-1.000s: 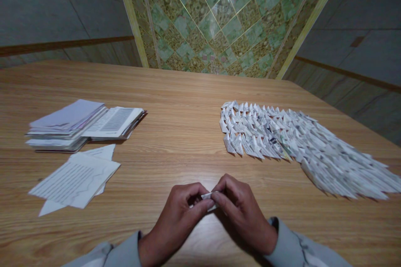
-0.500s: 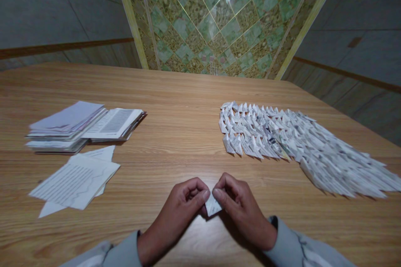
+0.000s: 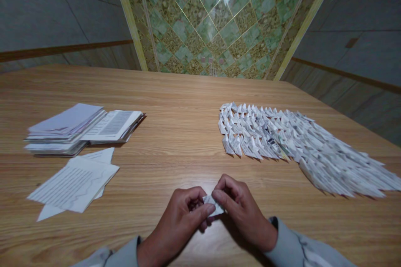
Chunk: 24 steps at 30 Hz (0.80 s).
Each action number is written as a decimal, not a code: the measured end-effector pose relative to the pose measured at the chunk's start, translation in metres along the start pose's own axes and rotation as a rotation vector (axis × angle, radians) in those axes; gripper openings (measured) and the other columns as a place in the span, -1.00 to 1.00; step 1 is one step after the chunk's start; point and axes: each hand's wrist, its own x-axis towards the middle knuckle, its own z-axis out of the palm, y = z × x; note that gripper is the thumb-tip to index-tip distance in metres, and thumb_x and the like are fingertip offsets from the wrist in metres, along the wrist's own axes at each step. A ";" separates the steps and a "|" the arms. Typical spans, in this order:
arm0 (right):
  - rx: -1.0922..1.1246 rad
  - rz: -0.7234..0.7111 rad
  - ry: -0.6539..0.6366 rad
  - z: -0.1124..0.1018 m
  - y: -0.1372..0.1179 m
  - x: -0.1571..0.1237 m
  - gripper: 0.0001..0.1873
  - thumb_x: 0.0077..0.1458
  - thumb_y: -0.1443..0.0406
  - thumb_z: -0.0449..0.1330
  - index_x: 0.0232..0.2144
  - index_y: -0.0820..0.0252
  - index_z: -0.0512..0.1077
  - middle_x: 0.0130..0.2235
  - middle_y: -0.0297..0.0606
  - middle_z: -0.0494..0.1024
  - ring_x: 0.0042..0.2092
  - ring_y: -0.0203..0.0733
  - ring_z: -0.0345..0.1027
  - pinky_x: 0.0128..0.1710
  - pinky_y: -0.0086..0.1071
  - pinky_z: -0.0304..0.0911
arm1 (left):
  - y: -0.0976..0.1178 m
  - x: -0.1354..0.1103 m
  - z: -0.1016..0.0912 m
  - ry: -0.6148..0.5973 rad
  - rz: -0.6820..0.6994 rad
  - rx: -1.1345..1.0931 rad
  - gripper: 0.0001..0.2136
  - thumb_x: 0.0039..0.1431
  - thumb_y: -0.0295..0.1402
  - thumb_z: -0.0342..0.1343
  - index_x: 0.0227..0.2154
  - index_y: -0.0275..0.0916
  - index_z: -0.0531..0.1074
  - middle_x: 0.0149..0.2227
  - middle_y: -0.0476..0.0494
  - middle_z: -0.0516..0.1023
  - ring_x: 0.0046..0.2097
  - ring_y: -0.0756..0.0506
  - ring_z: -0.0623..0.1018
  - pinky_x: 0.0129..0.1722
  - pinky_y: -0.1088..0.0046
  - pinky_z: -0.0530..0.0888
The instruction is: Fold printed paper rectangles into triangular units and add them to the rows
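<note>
A small folded piece of printed paper [image 3: 214, 207] is pinched between both my hands just above the wooden table [image 3: 184, 133], near its front edge. My left hand [image 3: 180, 227] grips it from the left with fingers curled and thumb pressed on it. From the right, my right hand [image 3: 241, 212] holds it with fingertips closed on its upper edge. Most of the piece is hidden by my fingers.
Many folded paper pieces [image 3: 282, 137] lie in overlapping rows on the right half of the table. On the left lies a stack of open booklets [image 3: 81, 127], with loose printed sheets [image 3: 75, 181] in front of it. A green patterned wall panel [image 3: 216, 16] stands behind the table.
My hands have drawn slightly nearer to me and lower. The small paper piece has been turned and pressed between my fingertips; its white corner now shows between the thumbs.
</note>
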 end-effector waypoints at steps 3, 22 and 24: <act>-0.020 -0.007 0.025 -0.002 0.002 0.000 -0.62 0.24 0.05 0.15 -0.46 0.20 0.31 -0.50 -0.39 0.38 -0.47 -0.33 0.27 -0.50 -0.46 0.23 | 0.000 0.002 0.002 -0.013 -0.029 -0.071 -0.76 0.12 -0.22 0.24 -0.49 -0.31 0.47 -0.55 -0.09 0.56 -0.52 0.00 0.48 -0.48 0.52 0.38; -0.135 -0.046 0.024 -0.008 0.006 0.004 -0.65 0.19 0.09 0.20 -0.49 0.24 0.41 -0.54 -0.39 0.40 -0.47 -0.33 0.22 -0.47 -0.46 0.09 | 0.006 0.003 -0.001 -0.041 0.085 0.166 -0.79 0.21 -0.24 0.16 -0.42 -0.29 0.50 -0.48 -0.05 0.49 -0.42 -0.03 0.42 -0.41 0.51 0.32; -0.141 -0.046 0.032 -0.010 0.005 0.005 -0.68 0.20 0.11 0.19 -0.45 0.24 0.46 -0.50 -0.37 0.42 -0.44 -0.32 0.24 -0.44 -0.46 0.12 | 0.008 0.003 -0.002 0.015 0.104 0.195 -0.77 0.22 -0.23 0.16 -0.44 -0.28 0.51 -0.49 -0.04 0.47 -0.42 -0.03 0.39 -0.42 0.51 0.29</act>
